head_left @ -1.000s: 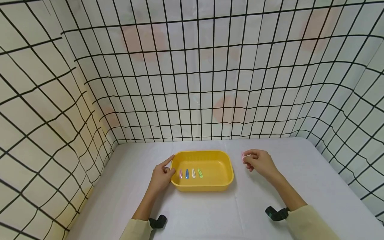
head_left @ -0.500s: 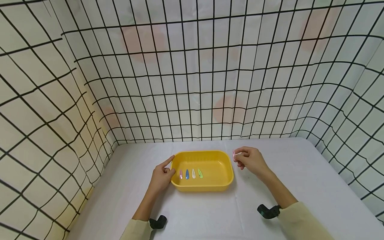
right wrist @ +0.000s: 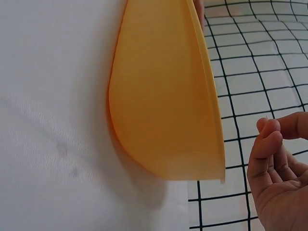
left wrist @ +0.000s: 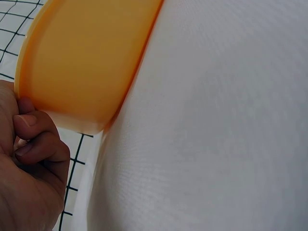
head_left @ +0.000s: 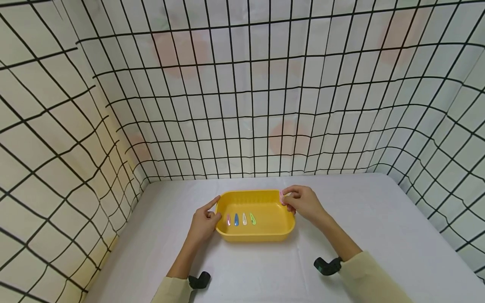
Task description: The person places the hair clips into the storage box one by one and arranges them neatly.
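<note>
A yellow tray (head_left: 270,221) stands on the white table, with a row of snap hair clips inside its left half: pink (head_left: 228,220), blue (head_left: 236,220), white (head_left: 244,219) and green (head_left: 253,219). My left hand (head_left: 202,225) grips the tray's left end at the rim, index finger stretched along the edge. Over the far right corner of the tray, my right hand (head_left: 306,205) pinches another pink hair clip (head_left: 282,198) between thumb and fingertips. In the right wrist view that right hand (right wrist: 279,168) is above the rim, and the clip is hidden there.
White cloth covers the table (head_left: 265,269). Behind it and along both sides rises a white wall with a black grid (head_left: 242,105). A black wrist camera (head_left: 328,266) sits on the right wrist, another camera (head_left: 200,280) on the left.
My right hand has moved left with the pink hair clip, from the table beside the tray to above its right rim. The left hand, tray and the clips inside have stayed put.
</note>
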